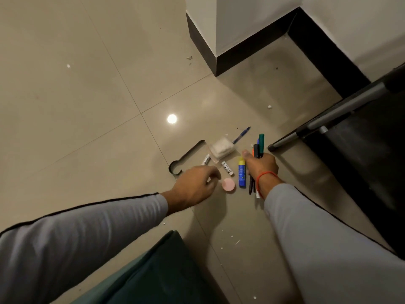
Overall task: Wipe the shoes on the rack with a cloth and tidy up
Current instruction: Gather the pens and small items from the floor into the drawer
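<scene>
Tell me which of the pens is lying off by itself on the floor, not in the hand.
The blue ballpoint pen beyond the clear packet. It lies alone on the tiles, while the other pens are bunched in the right hand.

We see a dim, warm-lit scene: a ceiling light glares as a round spot on the glossy floor (87, 95), soft shadows fall, and wide-angle distortion bends the edges.
</scene>
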